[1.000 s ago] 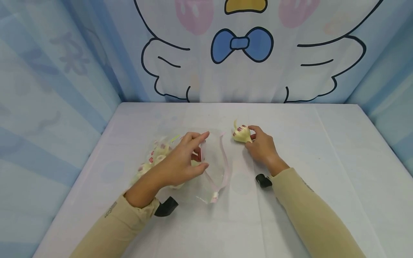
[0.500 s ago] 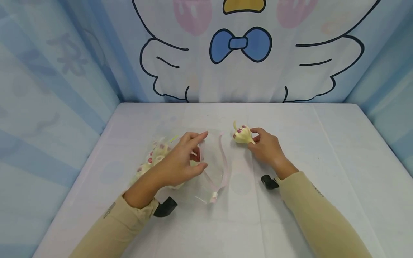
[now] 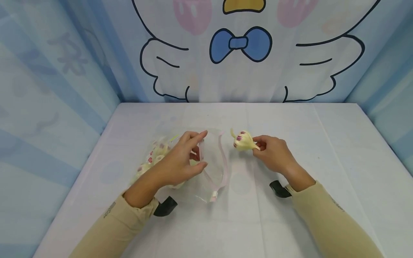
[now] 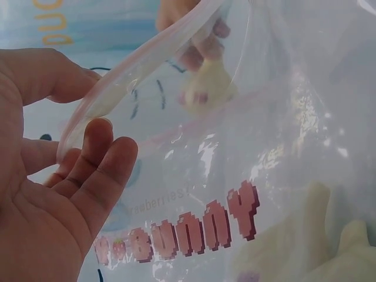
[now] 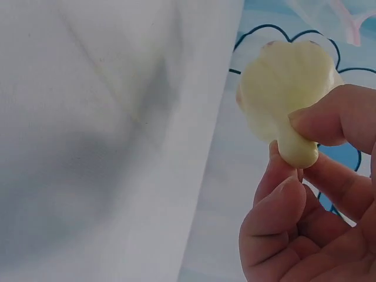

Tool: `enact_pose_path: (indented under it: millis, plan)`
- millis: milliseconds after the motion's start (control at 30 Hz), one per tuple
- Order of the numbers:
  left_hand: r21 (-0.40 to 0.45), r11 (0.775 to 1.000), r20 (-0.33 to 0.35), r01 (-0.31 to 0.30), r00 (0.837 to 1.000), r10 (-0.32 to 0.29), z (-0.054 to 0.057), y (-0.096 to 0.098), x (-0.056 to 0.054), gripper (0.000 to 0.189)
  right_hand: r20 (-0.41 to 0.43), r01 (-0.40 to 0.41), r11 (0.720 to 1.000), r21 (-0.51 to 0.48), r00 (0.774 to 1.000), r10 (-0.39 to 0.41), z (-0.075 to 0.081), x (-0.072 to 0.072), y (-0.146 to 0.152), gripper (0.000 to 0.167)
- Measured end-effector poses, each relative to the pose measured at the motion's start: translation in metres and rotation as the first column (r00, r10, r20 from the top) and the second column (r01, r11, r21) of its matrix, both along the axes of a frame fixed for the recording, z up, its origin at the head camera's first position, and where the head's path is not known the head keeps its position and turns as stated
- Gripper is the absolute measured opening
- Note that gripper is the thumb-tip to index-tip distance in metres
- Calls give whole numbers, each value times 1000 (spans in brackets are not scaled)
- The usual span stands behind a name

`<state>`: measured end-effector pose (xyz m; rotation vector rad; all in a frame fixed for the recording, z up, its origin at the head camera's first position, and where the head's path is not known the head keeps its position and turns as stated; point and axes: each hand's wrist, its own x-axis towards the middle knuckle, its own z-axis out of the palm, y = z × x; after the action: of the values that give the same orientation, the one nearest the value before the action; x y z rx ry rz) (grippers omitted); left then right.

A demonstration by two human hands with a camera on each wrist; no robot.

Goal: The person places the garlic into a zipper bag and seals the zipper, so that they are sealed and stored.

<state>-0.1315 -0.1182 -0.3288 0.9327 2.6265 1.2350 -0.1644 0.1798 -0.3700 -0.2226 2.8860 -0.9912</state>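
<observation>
My right hand (image 3: 272,152) pinches the narrow neck of a pale yellow, garlic-shaped toy (image 3: 244,141) with purple marks, held just right of the bag. In the right wrist view the neck sits between thumb and fingers, and the bulb (image 5: 288,88) points away from the hand. My left hand (image 3: 180,157) holds one rim of a clear zip bag (image 3: 216,168), index finger and thumb spread, other fingers curled at the edge. The bag's mouth gapes toward the right hand. Several more such toys (image 3: 159,150) lie inside, partly hidden by the left hand and arm.
A white-covered table (image 3: 290,222) carries everything. Behind it hangs a curtain (image 3: 238,82) with a cartoon print, and another curtain (image 3: 58,143) stands along the left side. The bag's zip slider (image 3: 214,195) lies at the near corner of its mouth.
The right hand has drawn slightly toward me and to the right, with the garlic-shaped toy in its pinch. The left hand and the bag have stayed nearly still.
</observation>
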Motion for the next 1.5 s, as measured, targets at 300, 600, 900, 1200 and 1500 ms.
enact_pose_path:
  millis: [300,600,900,1200,1500]
  plan:
    - [5,1000,3,-6,1000,6,-1,-1,0,78,-34,-68,998,-10,997,67,15,22,5,30]
    - [5,1000,-2,-16,1000,16,0,-3,-1,77,-62,-133,990,-37,990,130,28,39,9,18]
    - [-22,999,8,-45,999,45,3,-2,0,78,-67,-185,978,-101,982,179,29,45,2,9]
    - [-10,999,-1,-42,999,42,1,-1,0,78,-36,-226,966,-128,974,223,18,45,-11,7]
    - [-10,999,-4,-45,999,45,3,-2,1,80,-14,-267,957,-115,964,267,10,42,-21,6]
